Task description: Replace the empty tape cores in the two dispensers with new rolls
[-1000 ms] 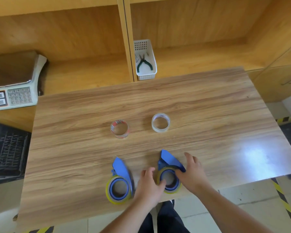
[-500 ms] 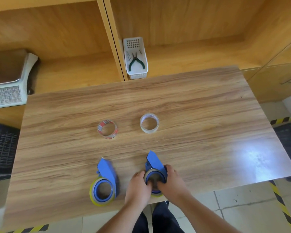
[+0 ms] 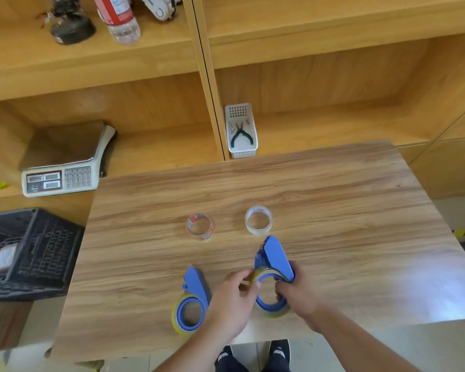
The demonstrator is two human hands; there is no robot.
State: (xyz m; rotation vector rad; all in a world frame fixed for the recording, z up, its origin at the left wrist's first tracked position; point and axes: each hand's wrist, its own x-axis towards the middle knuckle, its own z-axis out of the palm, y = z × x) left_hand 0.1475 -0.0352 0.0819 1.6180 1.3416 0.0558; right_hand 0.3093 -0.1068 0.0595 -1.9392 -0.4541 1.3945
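Blue plastic marks both dispensers at the near edge of the wooden table (image 3: 333, 200): the right dispenser (image 3: 273, 267) is gripped by both hands, the right hand (image 3: 297, 292) closed around its body and the left hand (image 3: 232, 302) pinching the yellowish core (image 3: 261, 275) at its rim, while the left dispenser (image 3: 191, 304) lies untouched just beside them. Two new rolls (image 3: 200, 226) (image 3: 258, 220) sit farther back on the table, apart from the dispensers. By my judgement the work has barely begun, with neither core out yet and both rolls unfitted.

My left hand (image 3: 231, 304) and right hand (image 3: 300, 296) are bare, forearms unsleeved, with dark trousers (image 3: 250, 367) and black shoes (image 3: 279, 349) below them.
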